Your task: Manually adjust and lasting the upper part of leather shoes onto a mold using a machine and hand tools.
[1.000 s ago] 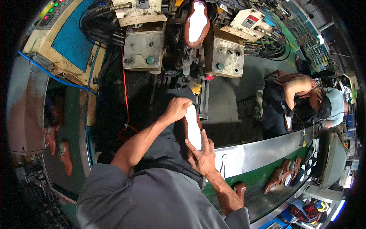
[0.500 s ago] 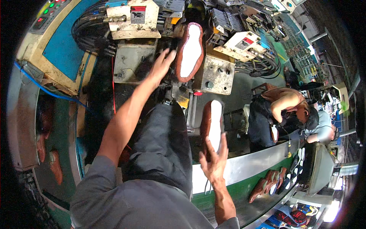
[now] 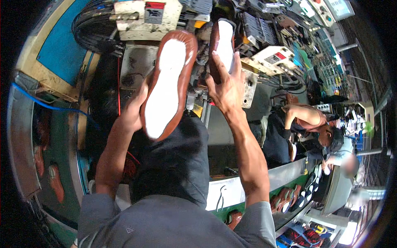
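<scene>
My left hand [image 3: 135, 108] grips the edge of a brown leather shoe [image 3: 167, 93], whose white insole-like underside faces up, above my left thigh. Its fingers are partly hidden behind the shoe. Farther off and to the right, my right hand [image 3: 230, 93] has its fingers and thumb around the near end of a second brown shoe [image 3: 225, 39]. This one also shows a white underside and points into the middle of the machine [image 3: 149, 18], between its two clamp sides.
Hoses [image 3: 93, 31] loop at the machine's left. A green conveyor [image 3: 264, 204] with several shoes runs at lower right; more shoes [image 3: 56, 182] lie at far left. A seated co-worker [image 3: 304, 118] bends forward at right. A blue cable [image 3: 49, 106] crosses the left side.
My left hand has taken the shoe from the machine and brought it nearer and left. My right hand has carried the other shoe up and away from me to the machine.
</scene>
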The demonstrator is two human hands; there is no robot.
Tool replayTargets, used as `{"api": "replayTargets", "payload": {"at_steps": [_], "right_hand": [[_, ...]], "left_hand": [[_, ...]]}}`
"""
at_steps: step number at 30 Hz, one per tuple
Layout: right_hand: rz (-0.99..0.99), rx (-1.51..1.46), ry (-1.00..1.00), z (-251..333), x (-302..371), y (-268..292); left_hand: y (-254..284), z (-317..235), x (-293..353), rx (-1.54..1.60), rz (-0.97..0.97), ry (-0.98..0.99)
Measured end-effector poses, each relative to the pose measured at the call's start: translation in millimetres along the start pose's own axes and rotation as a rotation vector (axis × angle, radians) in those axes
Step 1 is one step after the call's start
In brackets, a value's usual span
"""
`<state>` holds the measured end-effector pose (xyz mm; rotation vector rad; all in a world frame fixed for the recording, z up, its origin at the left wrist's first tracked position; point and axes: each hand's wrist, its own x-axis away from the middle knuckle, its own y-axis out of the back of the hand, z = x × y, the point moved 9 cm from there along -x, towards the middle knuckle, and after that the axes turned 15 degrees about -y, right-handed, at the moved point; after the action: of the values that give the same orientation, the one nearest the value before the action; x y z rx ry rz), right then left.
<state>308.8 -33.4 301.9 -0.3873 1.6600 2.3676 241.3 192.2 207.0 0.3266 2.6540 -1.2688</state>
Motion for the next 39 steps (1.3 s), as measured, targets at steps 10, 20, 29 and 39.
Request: {"api": "replayTargets", "payload": {"at_steps": [10,20,29,39], "right_hand": [[-0.228,0.098,0.143,23.1,16.7,-40.3],[-0.256,0.101,0.183,10.8,-19.4,-56.5],[-0.352,0.201,0.252,9.2,-137.4,-72.2],[-0.309,0.056,0.204,37.1,-143.8,-34.7]], "left_hand": [[79.4,-9.1,149.4,-0.201,-0.436,0.083],[8.3,-1.1,105.5,-0.661,-0.135,0.001],[-13.4,28.3,49.7,-1.034,-0.030,0.028],[3.8,60.7,33.3,-0.977,-0.103,0.091]]}}
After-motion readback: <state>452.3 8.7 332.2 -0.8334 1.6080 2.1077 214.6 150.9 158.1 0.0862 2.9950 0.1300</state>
